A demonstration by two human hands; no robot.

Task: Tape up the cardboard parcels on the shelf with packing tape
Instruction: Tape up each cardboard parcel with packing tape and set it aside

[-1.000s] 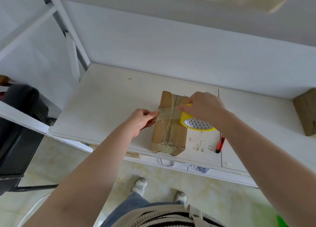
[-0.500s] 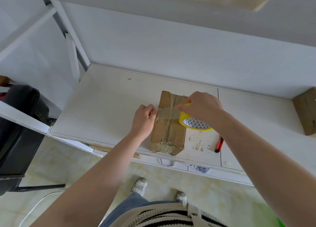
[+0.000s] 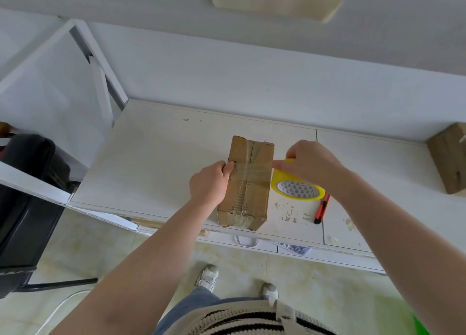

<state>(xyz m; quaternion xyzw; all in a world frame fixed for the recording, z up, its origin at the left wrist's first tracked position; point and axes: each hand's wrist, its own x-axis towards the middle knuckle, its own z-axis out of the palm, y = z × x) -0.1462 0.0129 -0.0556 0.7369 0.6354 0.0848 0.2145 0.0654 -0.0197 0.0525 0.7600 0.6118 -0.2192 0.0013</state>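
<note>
**A:** Which step is this?

**B:** A band of tape (image 3: 252, 169) is being laid crosswise over the parcel (image 3: 245, 183), which lies at centre frame near the front edge of the shelf (image 3: 156, 158). The band already spans the top. My reading: the run down the right side is what's in hand.

**A:** And the next move?

**B:** Likely carrying the roll (image 3: 297, 187) down past the parcel's right edge, pressing the band flat, then cutting it. A red knife (image 3: 321, 208) lies on the shelf just right of the roll, within reach.

**A:** The left hand?

**B:** The left hand (image 3: 208, 183) sits against the parcel's left side, fingers (image 3: 224, 167) curled, the thumb pressing the tape's end at the top left edge. Whether the fingers wrap the side or only brace it, the angle doesn't show clearly.

**A:** The right?

**B:** The right hand (image 3: 312, 165) grips the yellow roll from above, right of centre, fingers closed round its rim. The roll stands just beside the parcel's right edge, tape stretched taut between them.

**A:** Other parcels?

**B:** One more brown box (image 3: 448, 160) at the far right edge of frame, well apart.
</note>
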